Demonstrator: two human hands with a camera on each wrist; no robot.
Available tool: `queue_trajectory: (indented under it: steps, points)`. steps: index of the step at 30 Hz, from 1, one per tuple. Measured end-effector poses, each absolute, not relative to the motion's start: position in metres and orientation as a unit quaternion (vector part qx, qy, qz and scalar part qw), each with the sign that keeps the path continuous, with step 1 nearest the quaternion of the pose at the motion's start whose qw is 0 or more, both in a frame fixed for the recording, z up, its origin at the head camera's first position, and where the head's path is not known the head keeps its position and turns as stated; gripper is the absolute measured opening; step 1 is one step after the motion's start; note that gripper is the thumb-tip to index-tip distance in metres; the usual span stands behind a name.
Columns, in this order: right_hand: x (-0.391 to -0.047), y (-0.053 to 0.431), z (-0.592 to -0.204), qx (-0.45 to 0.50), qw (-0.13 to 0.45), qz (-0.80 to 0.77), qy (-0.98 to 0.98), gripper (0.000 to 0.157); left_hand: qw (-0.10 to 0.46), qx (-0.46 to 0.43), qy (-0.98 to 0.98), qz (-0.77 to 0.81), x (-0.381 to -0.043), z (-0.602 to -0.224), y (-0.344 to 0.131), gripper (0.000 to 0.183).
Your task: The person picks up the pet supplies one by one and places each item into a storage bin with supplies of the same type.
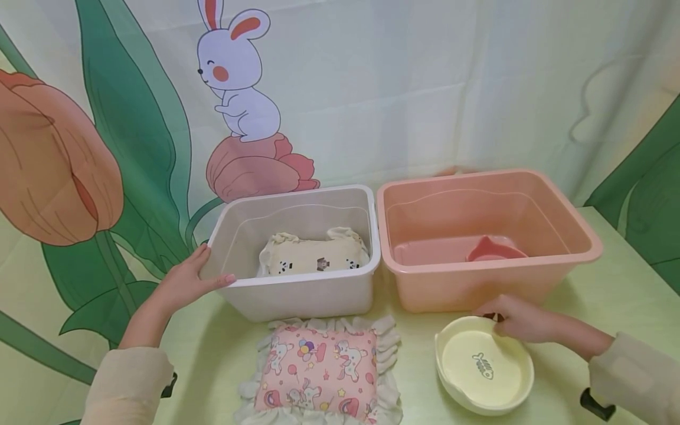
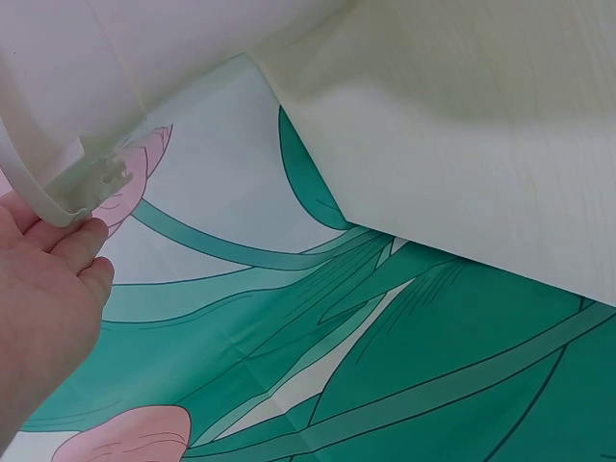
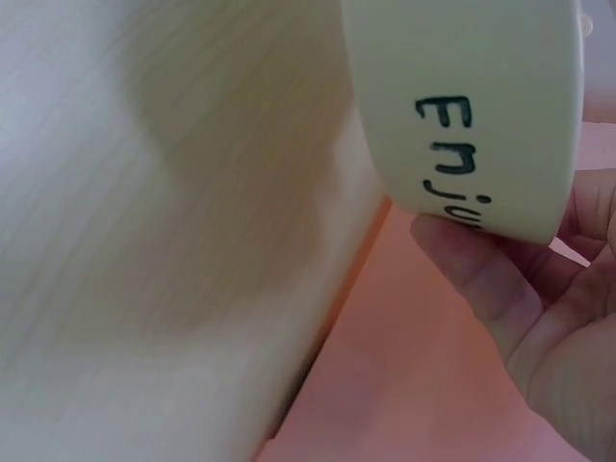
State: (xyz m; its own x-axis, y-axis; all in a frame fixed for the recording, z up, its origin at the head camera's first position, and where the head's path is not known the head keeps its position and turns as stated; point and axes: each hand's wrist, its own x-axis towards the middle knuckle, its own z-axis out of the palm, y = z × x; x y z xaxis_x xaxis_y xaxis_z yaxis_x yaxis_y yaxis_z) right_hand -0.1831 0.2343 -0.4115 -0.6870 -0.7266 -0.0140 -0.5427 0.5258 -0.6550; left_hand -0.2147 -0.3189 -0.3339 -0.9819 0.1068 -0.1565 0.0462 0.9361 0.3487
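Note:
My left hand (image 1: 183, 284) grips the left front corner of a white plastic bin (image 1: 308, 298), thumb along the front rim. In the left wrist view, the fingers (image 2: 85, 245) curl under that rim. A cream pillow (image 1: 303, 251) with small animal faces lies inside the bin. My right hand (image 1: 523, 321) pinches the far right rim of a pale yellow bowl (image 1: 482, 392) with a fish-bone drawing inside. The right wrist view shows lettering on the bowl's outer wall (image 3: 462, 58), held between thumb and fingers. The bowl appears raised, tilted, in front of a pink bin (image 1: 478, 286).
A pink, unicorn-print pillow (image 1: 321, 369) with a ruffled edge lies in front of the white bin. Inside the pink bin sits a darker pink dish (image 1: 494, 251), partly hidden by the front wall. A printed curtain (image 1: 398, 88) hangs behind the light green table (image 1: 627, 295).

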Motion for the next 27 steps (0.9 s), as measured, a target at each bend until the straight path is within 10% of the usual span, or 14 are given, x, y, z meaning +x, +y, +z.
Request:
queue_trajectory:
  steps: [27]
  points:
    - [-0.189,0.224,-0.381,-0.442,0.115,-0.295,0.839,0.041,0.086,0.037,0.979,0.180,-0.215,-0.335,-0.321,0.098]
